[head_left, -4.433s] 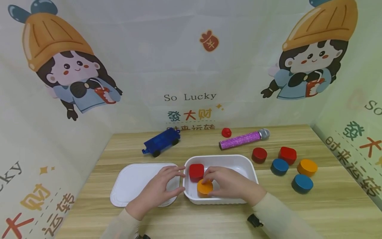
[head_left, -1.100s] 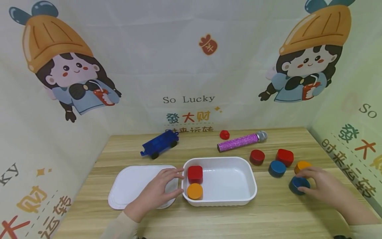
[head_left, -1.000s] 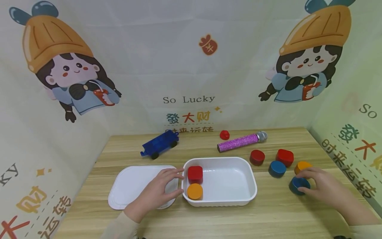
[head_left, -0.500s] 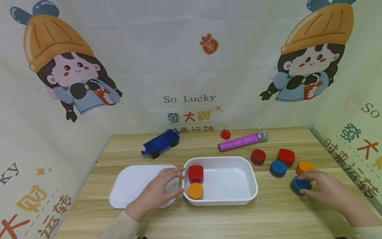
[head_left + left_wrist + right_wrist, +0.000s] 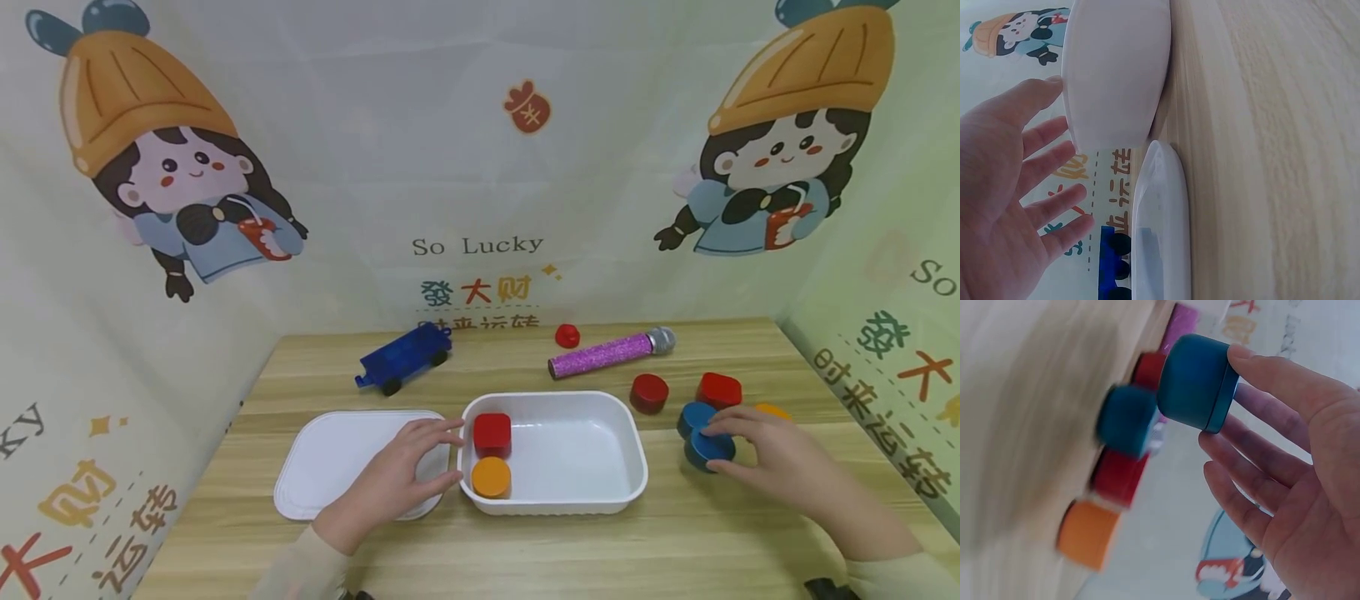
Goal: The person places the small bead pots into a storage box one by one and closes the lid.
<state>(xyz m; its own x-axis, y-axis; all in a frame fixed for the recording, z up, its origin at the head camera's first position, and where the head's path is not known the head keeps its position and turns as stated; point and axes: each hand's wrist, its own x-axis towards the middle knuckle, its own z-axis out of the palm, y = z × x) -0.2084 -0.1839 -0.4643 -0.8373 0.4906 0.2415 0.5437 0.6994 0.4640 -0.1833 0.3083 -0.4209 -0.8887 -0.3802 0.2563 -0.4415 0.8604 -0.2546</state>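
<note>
I have the right hand (image 5: 780,467) pinching a blue block (image 5: 707,452) between thumb and fingers, held just above the table (image 5: 540,554) to the right of the white box (image 5: 581,460). It overlaps a second blue block (image 5: 692,415) in the head view, and I cannot tell whether the two touch. Near them sit a dark red round block (image 5: 648,394), a red square block (image 5: 720,390) and an orange block (image 5: 775,411), partly hidden by the hand. The left hand (image 5: 401,475) has its fingers spread wide and grips nothing; I see its thumb at the box's left rim, with the white lid (image 5: 333,458) lying flat beneath it. In the box's left end, another red square block (image 5: 492,435) sits behind another orange block (image 5: 491,477). Farther back, I see a blue toy cart (image 5: 405,360) and a glittery microphone (image 5: 603,356).
</note>
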